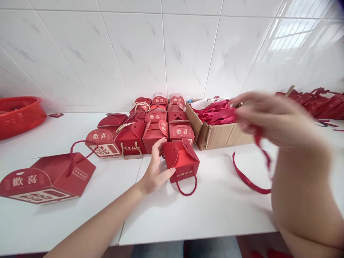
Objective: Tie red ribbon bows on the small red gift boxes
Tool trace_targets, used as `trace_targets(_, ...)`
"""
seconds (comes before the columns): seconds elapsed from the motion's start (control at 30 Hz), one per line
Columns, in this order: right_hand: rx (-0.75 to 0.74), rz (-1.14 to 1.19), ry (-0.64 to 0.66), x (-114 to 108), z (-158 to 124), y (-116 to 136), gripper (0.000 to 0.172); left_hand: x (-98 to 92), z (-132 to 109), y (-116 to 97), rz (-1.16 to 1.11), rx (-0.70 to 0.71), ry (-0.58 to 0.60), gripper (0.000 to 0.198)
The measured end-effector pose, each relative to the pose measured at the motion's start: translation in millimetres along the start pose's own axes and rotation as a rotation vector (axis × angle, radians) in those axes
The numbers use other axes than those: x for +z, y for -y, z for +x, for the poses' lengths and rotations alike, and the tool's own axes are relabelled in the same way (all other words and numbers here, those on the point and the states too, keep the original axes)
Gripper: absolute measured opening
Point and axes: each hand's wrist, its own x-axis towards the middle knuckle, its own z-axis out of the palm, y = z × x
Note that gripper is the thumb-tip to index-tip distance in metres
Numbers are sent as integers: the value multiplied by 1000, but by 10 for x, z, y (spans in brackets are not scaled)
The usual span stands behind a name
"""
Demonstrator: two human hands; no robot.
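Observation:
My left hand (156, 171) is closed around the left side of a small red gift box (183, 157), thumb in front and fingers behind. A dark red rope handle hangs down from the box's front. Blurred by motion, my right hand (264, 116) is raised at the right with its fingers pinched on a red ribbon (246, 181), which dangles and curls below it over the table. Just behind that hand stands an open cardboard box (225, 136) holding a heap of red ribbons (218, 114).
Several red gift boxes (156, 132) stand in rows near the tiled wall. A larger red box (63, 175) sits at the left, below a red plastic basket (21, 116). More red items (319, 104) are piled at the far right. The white table (204, 218) ends at the bottom.

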Motion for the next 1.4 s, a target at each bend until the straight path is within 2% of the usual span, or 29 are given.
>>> trace_targets(0.1, 101, 12, 447, 238, 162, -127, 23, -32, 8, 21, -18, -9, 13, 73)
trace_targets(0.13, 132, 46, 552, 330, 220, -175, 23, -36, 10, 19, -19, -3, 17, 74)
trace_targets(0.2, 164, 153, 637, 473, 300, -246, 25, -33, 14, 8, -20, 6, 26, 74)
trace_targets(0.3, 179, 284, 601, 540, 311, -268, 26, -18, 15, -19, -24, 2, 43, 74)
trace_targets(0.47, 170, 318, 535, 503, 257, -218, 24, -8, 6, -41, -34, 9, 55, 72)
trace_targets(0.7, 144, 303, 606, 553, 278, -214, 25, -2, -7, -42, -31, 20, 78, 71)
trace_targets(0.87, 122, 376, 584, 534, 268, -209, 22, 7, -11, -43, -36, 25, 83, 71)
trace_targets(1.17, 117, 163, 607, 554, 266, -208, 22, 18, -20, -77, -131, -22, 100, 72)
trace_targets(1.27, 92, 111, 653, 575, 256, -189, 29, 22, -21, -86, -138, -26, 107, 72)
trace_targets(1.4, 63, 115, 679, 602, 255, -189, 52, 33, -28, -100, -140, -11, 125, 72)
